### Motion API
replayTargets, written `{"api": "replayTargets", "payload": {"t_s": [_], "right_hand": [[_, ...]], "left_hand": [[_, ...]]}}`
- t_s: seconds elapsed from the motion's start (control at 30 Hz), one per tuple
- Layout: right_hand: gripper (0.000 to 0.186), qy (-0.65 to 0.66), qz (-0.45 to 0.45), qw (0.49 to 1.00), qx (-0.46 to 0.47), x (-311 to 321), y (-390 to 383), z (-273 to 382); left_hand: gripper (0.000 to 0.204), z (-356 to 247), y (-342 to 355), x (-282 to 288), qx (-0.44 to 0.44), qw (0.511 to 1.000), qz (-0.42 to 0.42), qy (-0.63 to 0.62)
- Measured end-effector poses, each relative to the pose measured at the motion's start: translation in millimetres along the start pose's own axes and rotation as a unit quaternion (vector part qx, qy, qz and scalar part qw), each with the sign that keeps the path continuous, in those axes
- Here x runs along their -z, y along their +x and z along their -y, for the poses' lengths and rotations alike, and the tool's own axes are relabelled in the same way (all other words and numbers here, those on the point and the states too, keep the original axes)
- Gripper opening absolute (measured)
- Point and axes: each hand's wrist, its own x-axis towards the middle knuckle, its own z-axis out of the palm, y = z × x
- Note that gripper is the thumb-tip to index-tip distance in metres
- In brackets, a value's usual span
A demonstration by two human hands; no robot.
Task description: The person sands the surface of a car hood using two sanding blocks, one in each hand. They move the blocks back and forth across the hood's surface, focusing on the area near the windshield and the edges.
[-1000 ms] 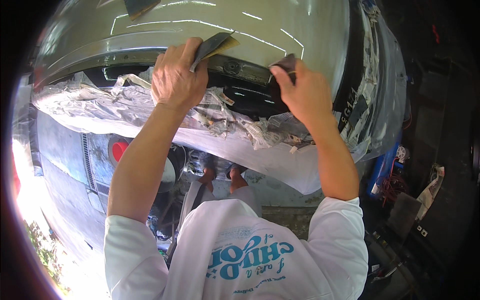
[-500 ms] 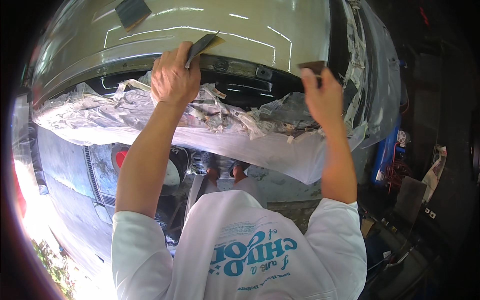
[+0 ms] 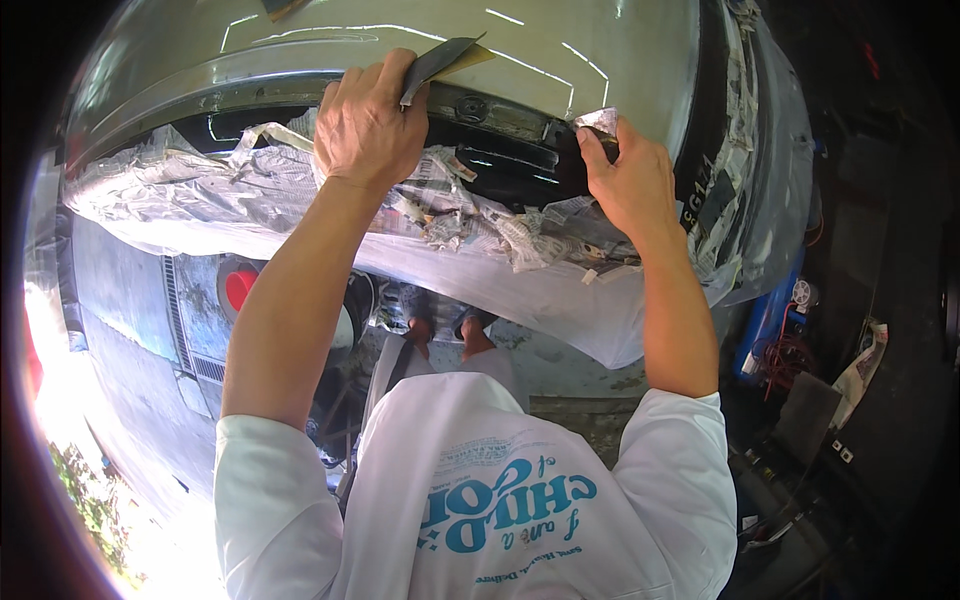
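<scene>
Pale panel fills upper frame; left hand pinches folded sandpaper, right hand another piece; light pressure seems best.

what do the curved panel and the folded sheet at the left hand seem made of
Curved panel: probably painted metal, glossy, since bright strips of light mirror sharply in it.
Folded sheet: likely sandpaper, one face matte dark grey, the other tan like paper backing.

hands: 2 | sandpaper pieces: 3 | white sleeves: 2 | feet: 2
</scene>
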Motion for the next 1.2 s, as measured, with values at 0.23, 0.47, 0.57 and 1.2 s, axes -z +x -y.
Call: {"api": "replayTargets", "payload": {"t_s": [0.23, 0.47, 0.57, 1.2], "right_hand": [[0.046, -0.033, -0.013, 0.999, 0.023, -4, 4, 0], [0.047, -0.06, -0.035, 0.996, 0.046, -6, 5, -7], [0.046, -0.07, -0.021, 0.996, 0.046, -5, 6, -7], [0.052, -0.078, -0.013, 0.993, 0.088, -12, 16, 11]], "left_hand": [[0.024, 2, 0, 0, -0.012, 1.0, -0.009, -0.015], [0.025, 6, 4, -3, -0.026, 1.0, -0.004, -0.009], [0.024, 3, -2, -2, -0.02, 1.0, -0.001, -0.009], [0.022, 3, -1, -1, -0.019, 1.0, -0.001, -0.013]]}}
